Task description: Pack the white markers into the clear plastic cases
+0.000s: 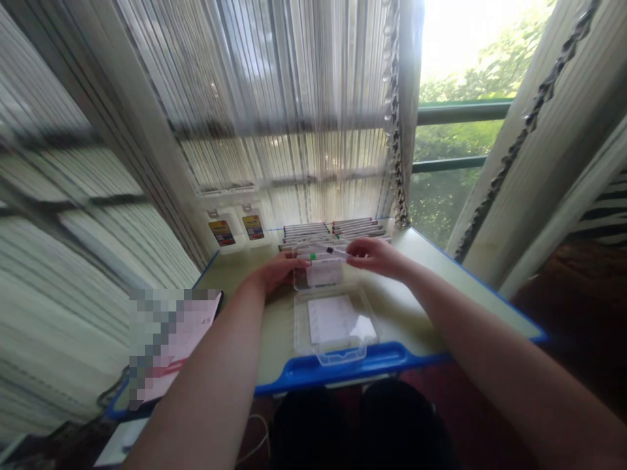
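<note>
Window nook: sheer striped curtain (294, 98) behind a pale green table with blue rim (416, 310). My right grip (375, 256) is pinched on a slim white marker pen (336, 250), held roughly level just left of that grip, over the far half of a clear plastic hinged case (343, 356). My left grip (275, 271) sits at the case's far left corner, fingers curled toward a green-capped pen (313, 256). I can't tell if it is closed on anything, too blurred. The case's near half lies open, closer to me than both grips, with a white paper insert (333, 318) inside. A row of grey-barrelled markers (336, 230) lies just beyond both grips.

Risks, as I judge them:
- The pen is pinched by one end only, so it could tip, drop into the row and scatter it.
- The case's near edge meets the blue rim, so a forearm nudge could push it off.
- The pink paper sheet (193, 326), left of and nearer than the left grip, could be swept off by that arm.

Writing:
- Two small hanging packets (238, 230), left of the left grip, carry yellow, red and blue labels, too small to read.
- The pink sheet's print is unreadable.
- No brand is legible on the pens.
</note>
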The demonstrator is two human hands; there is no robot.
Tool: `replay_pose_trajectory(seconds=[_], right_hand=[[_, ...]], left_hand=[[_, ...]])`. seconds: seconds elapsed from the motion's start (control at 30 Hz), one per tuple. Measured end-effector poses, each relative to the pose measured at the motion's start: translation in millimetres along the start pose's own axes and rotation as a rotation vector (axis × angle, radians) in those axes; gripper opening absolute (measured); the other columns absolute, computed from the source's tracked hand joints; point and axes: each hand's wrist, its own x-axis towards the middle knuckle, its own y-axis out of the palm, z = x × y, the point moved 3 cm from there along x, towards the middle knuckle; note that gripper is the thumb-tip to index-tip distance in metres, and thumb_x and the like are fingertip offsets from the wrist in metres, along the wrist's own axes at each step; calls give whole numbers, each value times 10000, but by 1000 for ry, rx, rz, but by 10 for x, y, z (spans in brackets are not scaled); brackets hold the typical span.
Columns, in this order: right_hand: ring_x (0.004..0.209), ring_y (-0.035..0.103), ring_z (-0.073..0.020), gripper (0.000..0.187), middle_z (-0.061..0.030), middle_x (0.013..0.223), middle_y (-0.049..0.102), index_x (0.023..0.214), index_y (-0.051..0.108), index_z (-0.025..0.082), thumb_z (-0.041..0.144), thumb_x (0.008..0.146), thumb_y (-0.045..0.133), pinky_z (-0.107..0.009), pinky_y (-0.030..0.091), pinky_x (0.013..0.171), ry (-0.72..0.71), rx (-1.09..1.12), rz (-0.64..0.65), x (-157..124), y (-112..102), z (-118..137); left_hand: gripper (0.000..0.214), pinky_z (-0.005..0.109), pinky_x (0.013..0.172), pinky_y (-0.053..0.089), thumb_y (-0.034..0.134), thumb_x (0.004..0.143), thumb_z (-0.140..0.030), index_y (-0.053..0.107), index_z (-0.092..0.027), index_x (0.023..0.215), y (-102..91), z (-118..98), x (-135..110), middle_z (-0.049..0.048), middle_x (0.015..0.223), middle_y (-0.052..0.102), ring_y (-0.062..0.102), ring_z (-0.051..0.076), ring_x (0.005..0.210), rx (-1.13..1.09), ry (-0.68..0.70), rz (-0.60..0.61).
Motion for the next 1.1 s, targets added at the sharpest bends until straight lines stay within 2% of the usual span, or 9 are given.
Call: replay_pose_trajectory(seconds=[0.13, 0.3, 0.53, 0.67, 0.73, 0.83, 0.97, 1.1], right_hand=[[704, 581, -128, 140, -26, 773, 648, 811, 643, 169, 206, 678, 618, -244, 437, 644, -51, -83, 33, 26, 59, -84], [603, 499, -96, 190, 9, 684, 592, 878, 656, 170, 174, 694, 605, -219, 371, 580, -88, -224, 44, 18, 67, -88], [574, 462, -99, 197, 39, 623, 521, 875, 562, 169, 191, 684, 607, -211, 334, 531, -64, -177, 26, -6, 66, -68], [656, 530, -129, 139, -8, 719, 592, 855, 583, 170, 258, 747, 579, -239, 397, 590, -79, -73, 47, -6, 69, -60], [730, 561, -148, 169, -39, 806, 621, 904, 610, 171, 282, 792, 548, -264, 432, 653, -122, -56, 25, 1, 65, -51], [779, 564, -159, 225, -63, 859, 612, 988, 649, 180, 274, 842, 505, -292, 449, 715, -246, -159, 2, 13, 84, -36], [722, 552, -148, 293, -82, 889, 592, 1108, 654, 205, 252, 863, 500, -303, 453, 706, -345, -332, -39, 26, 141, -76], [692, 559, -144, 279, -75, 864, 601, 1090, 680, 224, 266, 848, 549, -281, 449, 677, -367, -365, -76, 37, 176, -153]], left_hand=[[285, 187, 431, 321, 759, 548, -241, 617, -136, 771, -8, -2, -6, -35, 588, 531, 449, 58, 474, 9, 10, -1], [259, 195, 439, 360, 753, 553, -223, 620, -140, 759, 22, -17, -26, -33, 571, 534, 456, 64, 464, -13, 5, 21], [213, 175, 405, 363, 737, 555, -201, 594, -136, 698, 20, -14, -18, -38, 549, 523, 459, 58, 439, -25, 16, 5], [219, 168, 397, 358, 731, 564, -188, 613, -123, 737, 12, 1, -4, -33, 556, 532, 460, 53, 431, -36, 27, 0], [220, 167, 398, 358, 725, 574, -181, 619, -115, 755, 12, 13, 8, -28, 559, 536, 461, 52, 432, -53, 28, 4], [221, 169, 398, 360, 722, 587, -179, 622, -112, 772, 14, 25, 19, -29, 548, 531, 457, 52, 427, -63, 25, 1], [224, 177, 401, 368, 730, 605, -198, 631, -112, 786, 26, 17, 13, -24, 551, 538, 457, 57, 426, -60, 15, -5], [180, 183, 419, 378, 711, 635, -185, 630, -125, 785, 28, 11, 6, -23, 565, 548, 464, 60, 439, -89, 4, -10]])
